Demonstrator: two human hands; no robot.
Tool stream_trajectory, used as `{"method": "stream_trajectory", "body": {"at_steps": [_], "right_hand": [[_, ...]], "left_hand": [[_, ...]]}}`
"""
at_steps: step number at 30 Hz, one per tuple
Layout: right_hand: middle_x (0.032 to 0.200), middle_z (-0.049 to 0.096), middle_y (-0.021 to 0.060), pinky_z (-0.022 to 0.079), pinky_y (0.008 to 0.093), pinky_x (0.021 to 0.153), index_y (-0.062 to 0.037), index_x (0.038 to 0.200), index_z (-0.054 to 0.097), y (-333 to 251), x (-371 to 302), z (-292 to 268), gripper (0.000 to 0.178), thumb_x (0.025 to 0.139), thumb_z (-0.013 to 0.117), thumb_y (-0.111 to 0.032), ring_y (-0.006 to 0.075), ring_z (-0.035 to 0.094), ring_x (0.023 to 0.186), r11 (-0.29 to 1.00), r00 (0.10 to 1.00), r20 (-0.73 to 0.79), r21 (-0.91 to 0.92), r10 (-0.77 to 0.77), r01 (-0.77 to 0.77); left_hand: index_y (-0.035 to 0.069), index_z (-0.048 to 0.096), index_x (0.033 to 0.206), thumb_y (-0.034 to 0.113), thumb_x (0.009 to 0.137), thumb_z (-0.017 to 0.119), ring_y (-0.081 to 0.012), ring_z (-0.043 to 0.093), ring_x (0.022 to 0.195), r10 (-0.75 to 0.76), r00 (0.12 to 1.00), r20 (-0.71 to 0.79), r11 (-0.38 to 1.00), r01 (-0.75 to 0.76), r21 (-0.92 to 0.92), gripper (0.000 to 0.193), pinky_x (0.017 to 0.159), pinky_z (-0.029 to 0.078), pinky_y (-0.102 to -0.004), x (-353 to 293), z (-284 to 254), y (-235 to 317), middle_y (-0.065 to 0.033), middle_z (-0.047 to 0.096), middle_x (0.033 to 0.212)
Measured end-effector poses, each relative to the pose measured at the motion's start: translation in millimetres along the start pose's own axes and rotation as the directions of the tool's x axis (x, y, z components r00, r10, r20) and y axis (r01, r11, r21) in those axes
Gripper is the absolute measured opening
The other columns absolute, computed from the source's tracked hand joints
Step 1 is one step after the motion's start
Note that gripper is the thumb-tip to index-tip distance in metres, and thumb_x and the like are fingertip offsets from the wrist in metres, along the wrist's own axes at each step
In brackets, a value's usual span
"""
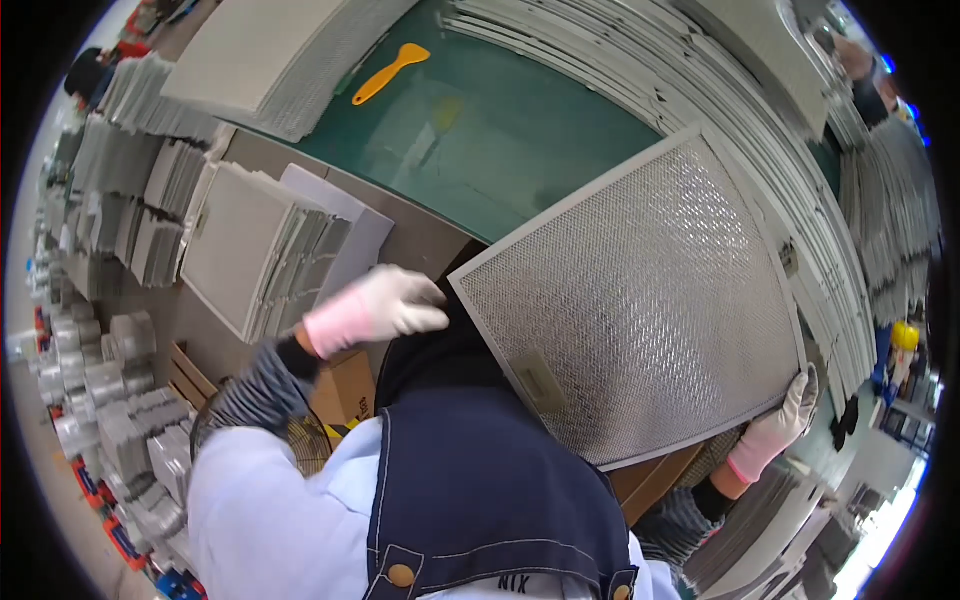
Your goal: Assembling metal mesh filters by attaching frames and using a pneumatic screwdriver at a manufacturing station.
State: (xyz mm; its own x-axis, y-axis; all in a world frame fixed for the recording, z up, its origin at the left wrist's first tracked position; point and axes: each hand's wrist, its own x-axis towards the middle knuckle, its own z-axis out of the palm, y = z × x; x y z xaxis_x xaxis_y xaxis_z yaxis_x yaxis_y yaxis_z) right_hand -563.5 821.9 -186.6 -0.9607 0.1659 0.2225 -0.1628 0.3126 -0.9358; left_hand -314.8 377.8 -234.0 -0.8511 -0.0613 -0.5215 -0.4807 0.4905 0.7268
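Observation:
A flat mesh filter panel (pixel 640 300) in a thin metal frame is held tilted in front of me, partly over the green table (pixel 480 130). My right hand (pixel 783 425), in a white glove with a pink cuff, grips the panel's lower right corner. A small latch plate (pixel 537 382) shows near the panel's lower left edge. My left hand (pixel 385 304), gloved the same way, is just left of the panel, apart from its edge and holding nothing; its fingers are somewhat spread and slightly blurred.
A yellow-orange plastic scraper (pixel 392 73) lies on the table. Stacked panels (pixel 280 65) stand at its far left, and a long row of panels (pixel 700 90) runs along its right. More panels (pixel 245 245) lean below left, near a cardboard box (pixel 347 388). Other people are partly visible at the rims.

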Motion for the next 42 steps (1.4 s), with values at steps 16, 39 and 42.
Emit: {"method": "stream_trajectory", "body": {"at_steps": [16,39,42], "right_hand": [[0.123,0.056,0.0125,0.041,0.0299,0.099,0.0098,0.121,0.055,-46.2,-28.5,-44.0,0.041,0.103,0.041,-0.024,0.0186,0.055,0.107,0.558,0.838,0.111,-0.698,-0.535,0.448],[0.119,0.065,0.012,0.053,0.0298,0.091,-0.0115,0.132,0.057,-48.3,-48.1,-88.3,0.036,0.1,0.04,-0.014,0.0253,0.065,0.106,0.282,0.725,0.112,-0.872,-0.679,0.399],[0.12,0.064,0.0115,0.053,0.0301,0.09,-0.0116,0.132,0.056,-45.4,-48.1,-83.4,0.036,0.1,0.04,-0.015,0.0253,0.065,0.105,0.353,0.741,0.099,-0.832,-0.664,0.428]], "left_hand": [[-0.007,0.05,0.123,0.01,0.089,0.055,-0.0214,0.066,0.088,-0.207,0.977,-0.04,0.58,0.09,-0.809,0.039,0.074,0.057,-0.0314,13.0,65.7,23.3,-0.0143,0.062,0.108],[-0.011,0.046,0.123,0.001,0.088,0.052,-0.0223,0.063,0.098,-0.137,0.982,-0.131,0.482,-0.049,-0.875,0.038,0.087,0.056,-0.0348,6.1,42.6,15.8,-0.0152,0.059,0.113],[-0.011,0.049,0.12,0.001,0.088,0.052,-0.0228,0.064,0.097,-0.139,0.982,-0.132,0.459,-0.054,-0.887,0.034,0.086,0.056,-0.0358,5.4,44.5,5.4,-0.0151,0.059,0.111]]}}
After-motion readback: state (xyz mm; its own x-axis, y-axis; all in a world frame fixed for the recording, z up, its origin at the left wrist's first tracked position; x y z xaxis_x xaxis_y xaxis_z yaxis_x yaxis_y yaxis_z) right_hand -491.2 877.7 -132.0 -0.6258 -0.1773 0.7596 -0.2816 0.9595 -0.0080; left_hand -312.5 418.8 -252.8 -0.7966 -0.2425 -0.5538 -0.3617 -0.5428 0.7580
